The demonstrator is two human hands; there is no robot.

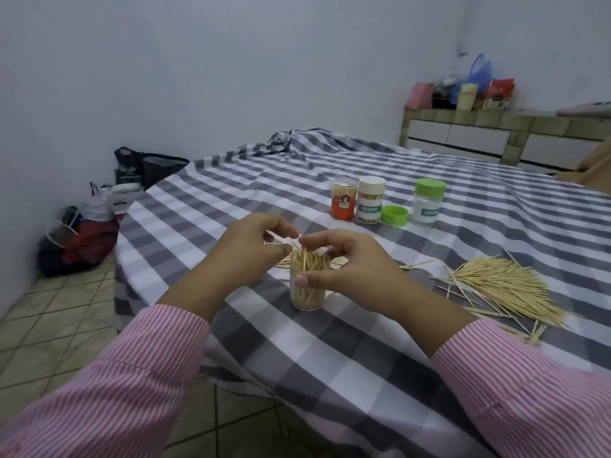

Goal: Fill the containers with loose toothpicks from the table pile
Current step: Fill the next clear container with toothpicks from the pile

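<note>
A clear open container (305,297) full of upright toothpicks stands on the checked cloth in front of me. My right hand (347,266) holds it, thumb on its side and fingers curled over its rim. My left hand (254,249) pinches a few toothpicks (283,243) just above the container's mouth. A large pile of loose toothpicks (502,289) lies on the cloth to the right. A smaller scatter (337,261) lies behind the container.
Farther back stand an orange container (344,201), a white-lidded one (370,201), a loose green lid (394,215) and a green-lidded container (428,203). The table edge (119,246) drops to a tiled floor with bags (79,239) at left.
</note>
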